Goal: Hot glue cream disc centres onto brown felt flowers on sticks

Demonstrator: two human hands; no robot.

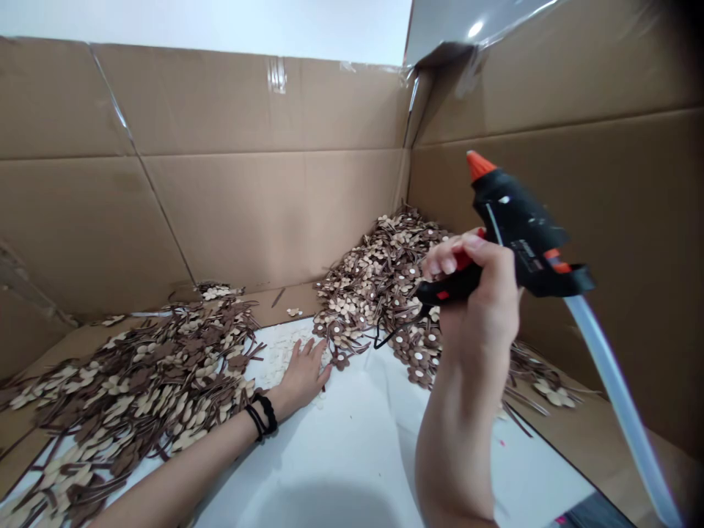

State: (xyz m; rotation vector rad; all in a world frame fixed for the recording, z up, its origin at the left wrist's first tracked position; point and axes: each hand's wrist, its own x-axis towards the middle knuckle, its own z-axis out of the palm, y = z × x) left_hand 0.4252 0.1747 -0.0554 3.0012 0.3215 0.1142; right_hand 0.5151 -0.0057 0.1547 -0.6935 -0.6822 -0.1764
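My right hand (pixel 478 271) is wrapped round the handle of a black and orange glue gun (pixel 522 227), raised with its orange nozzle pointing up and to the left. A long translucent glue stick (pixel 621 403) sticks out of its rear. Fingers spread, my left hand (pixel 302 374) lies palm down at the edge of a patch of small pale pieces (pixel 278 356) on the white board (pixel 335 455). Black bands circle the left wrist. Just beyond its fingertips are brown flowers with white centres (pixel 341 359).
A large heap of brown and cream flower cut-outs with strips (pixel 181 367) spreads at the left. Another heap (pixel 379 271) rises in the back corner. Tall cardboard walls (pixel 275 205) stand at the back and sides. The gun's black cord (pixel 388 339) hangs near the right heap.
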